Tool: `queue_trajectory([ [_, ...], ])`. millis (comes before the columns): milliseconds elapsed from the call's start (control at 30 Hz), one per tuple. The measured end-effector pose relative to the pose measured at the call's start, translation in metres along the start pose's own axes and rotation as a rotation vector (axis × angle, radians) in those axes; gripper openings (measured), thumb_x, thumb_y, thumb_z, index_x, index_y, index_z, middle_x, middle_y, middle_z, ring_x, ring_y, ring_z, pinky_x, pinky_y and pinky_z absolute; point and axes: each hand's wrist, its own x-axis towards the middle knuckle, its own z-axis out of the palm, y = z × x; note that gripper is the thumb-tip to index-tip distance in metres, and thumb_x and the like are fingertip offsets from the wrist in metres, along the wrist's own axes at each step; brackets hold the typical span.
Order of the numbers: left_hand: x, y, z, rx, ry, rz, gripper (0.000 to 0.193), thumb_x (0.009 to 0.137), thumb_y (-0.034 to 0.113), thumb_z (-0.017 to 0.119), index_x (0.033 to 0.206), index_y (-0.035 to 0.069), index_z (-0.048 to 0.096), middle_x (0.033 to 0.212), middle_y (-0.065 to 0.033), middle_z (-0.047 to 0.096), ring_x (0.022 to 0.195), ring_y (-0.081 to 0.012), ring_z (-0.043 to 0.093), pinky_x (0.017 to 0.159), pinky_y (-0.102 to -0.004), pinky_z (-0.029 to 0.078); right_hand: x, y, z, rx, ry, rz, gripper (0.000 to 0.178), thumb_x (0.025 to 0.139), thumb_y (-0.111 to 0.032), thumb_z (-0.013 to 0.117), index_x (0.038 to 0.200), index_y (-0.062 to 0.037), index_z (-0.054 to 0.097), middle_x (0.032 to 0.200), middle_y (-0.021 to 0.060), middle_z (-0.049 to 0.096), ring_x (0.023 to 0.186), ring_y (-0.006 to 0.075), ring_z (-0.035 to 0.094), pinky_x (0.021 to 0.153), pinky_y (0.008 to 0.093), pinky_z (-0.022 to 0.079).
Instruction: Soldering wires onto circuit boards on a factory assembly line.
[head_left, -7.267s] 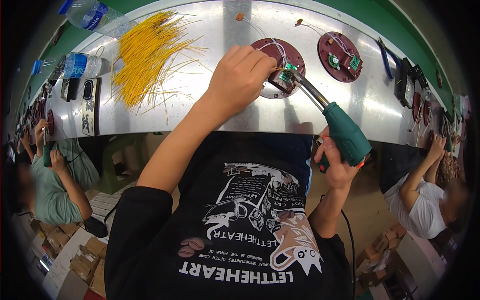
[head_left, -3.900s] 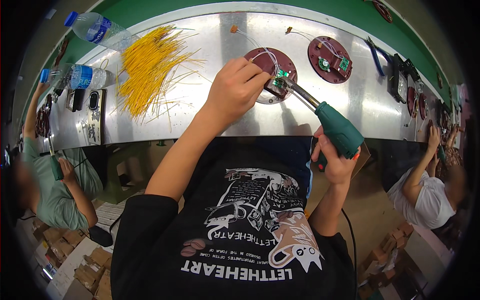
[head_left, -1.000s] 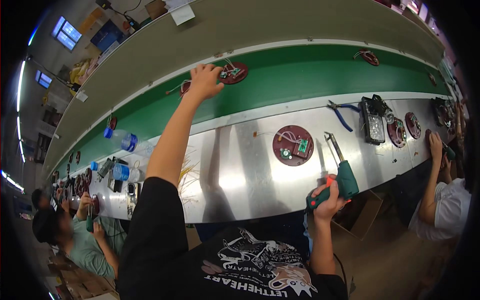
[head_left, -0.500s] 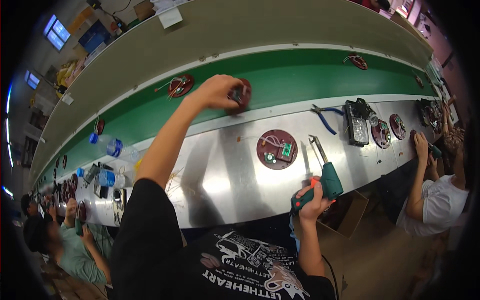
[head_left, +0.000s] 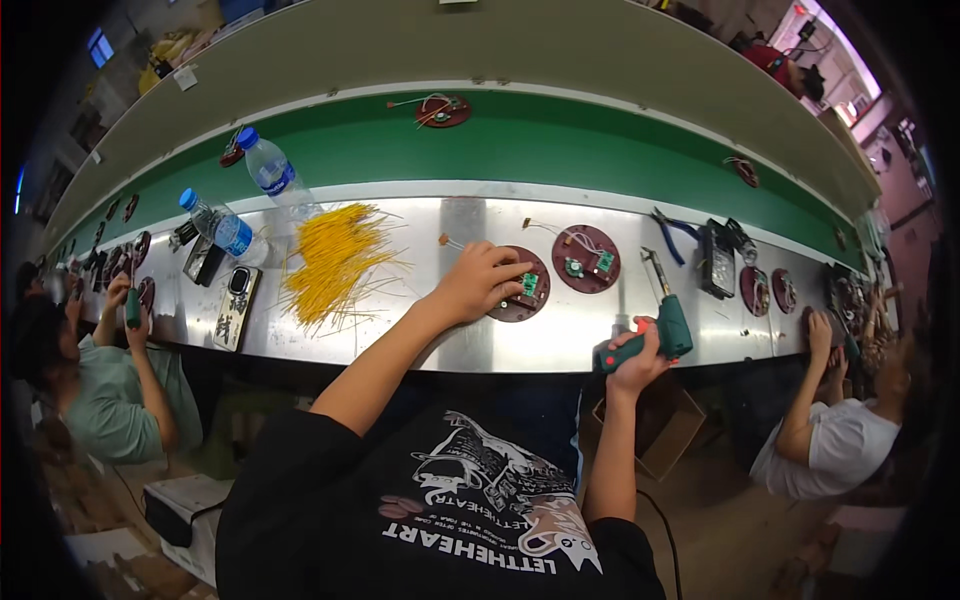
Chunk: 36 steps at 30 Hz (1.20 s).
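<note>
has just brought a disc (head_left: pixel 530 288) down from the green strip (head_left: pixel 600 150) to the tabletop (head_left: pixel 560 335), centre of the frame, beside another disc (head_left: pixel 587 258); apparently puts both within reach of the iron (head_left: pixel 675 325). curls the left hand (head_left: pixel 475 285) partway over the first, touching; cannot tell if gripping. wraps the right hand (head_left: pixel 643 362) round the iron's handle, right of centre.

On the left part of the metal table (head_left: pixel 425 232) there are two clear plastic bottles with blue caps, a far bottle (head_left: pixel 275 178) and a near bottle (head_left: pixel 232 235). Near them lies a phone (head_left: pixel 236 308). Below the table edge, to the right, is a cardboard box (head_left: pixel 668 432). At the left is a person in a pale green shirt (head_left: pixel 118 405), at the right a person in a white shirt (head_left: pixel 845 447). In the upper left corner shows a small window (head_left: pixel 100 47).
</note>
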Motion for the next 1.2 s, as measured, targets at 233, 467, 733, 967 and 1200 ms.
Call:
queue_trajectory([
  [233, 0.010, 0.001, 0.009, -0.017, 0.063, 0.003, 0.024, 0.088, 0.014, 0.066, 0.109, 0.005, 0.071, 0.105, -0.0121, 0.068, 0.095, -0.0323, 0.062, 0.087, -0.0422, 0.048, 0.006, -0.006, 0.001, 0.008, -0.035, -0.007, 0.020, 0.097, -0.022, 0.058, 0.098, -0.0016, 0.059, 0.067, 0.0061, 0.057, 0.051, 0.0170, 0.054, 0.048, 0.0317, 0.046],
  [467, 0.012, 0.017, 0.044, -1.051, 0.048, -0.341, 0.028, 0.085, 0.000, 0.052, 0.107, 0.001, 0.070, 0.102, -0.0192, 0.069, 0.091, -0.0345, 0.068, 0.082, -0.0418, 0.055, 0.013, 0.018, -0.030, -0.237, -0.038, 0.070, 0.026, 0.095, -0.035, 0.062, 0.084, -0.0111, 0.065, 0.069, -0.0010, 0.057, 0.061, 0.0115, 0.054, 0.057, 0.0297, 0.045],
  [733, -0.012, -0.028, 0.018, -0.114, -0.031, 0.013, 0.034, 0.084, -0.002, 0.058, 0.116, 0.001, 0.068, 0.112, -0.0165, 0.063, 0.108, -0.0347, 0.057, 0.098, -0.0413, 0.043, -0.006, -0.013, -0.008, -0.101, -0.047, 0.038, 0.028, 0.092, -0.027, 0.066, 0.086, 0.0002, 0.065, 0.056, 0.0092, 0.060, 0.045, 0.0166, 0.058, 0.046, 0.0304, 0.048],
  [967, -0.004, -0.009, 0.007, -0.232, -0.066, -0.089, 0.030, 0.087, 0.002, 0.061, 0.116, 0.000, 0.068, 0.110, -0.0164, 0.063, 0.105, -0.0345, 0.057, 0.096, -0.0416, 0.043, -0.005, -0.016, -0.009, -0.096, -0.075, 0.080, 0.027, 0.095, -0.027, 0.064, 0.092, -0.0005, 0.064, 0.058, 0.0083, 0.060, 0.046, 0.0148, 0.058, 0.047, 0.0288, 0.048],
  [1200, -0.005, -0.008, 0.012, -0.134, -0.053, -0.068, 0.031, 0.085, 0.002, 0.062, 0.115, -0.001, 0.068, 0.109, -0.0165, 0.063, 0.102, -0.0348, 0.057, 0.092, -0.0421, 0.044, -0.001, -0.012, -0.007, -0.107, -0.082, 0.098, 0.026, 0.095, -0.027, 0.064, 0.093, -0.0013, 0.064, 0.057, 0.0077, 0.060, 0.047, 0.0140, 0.058, 0.047, 0.0280, 0.047],
])
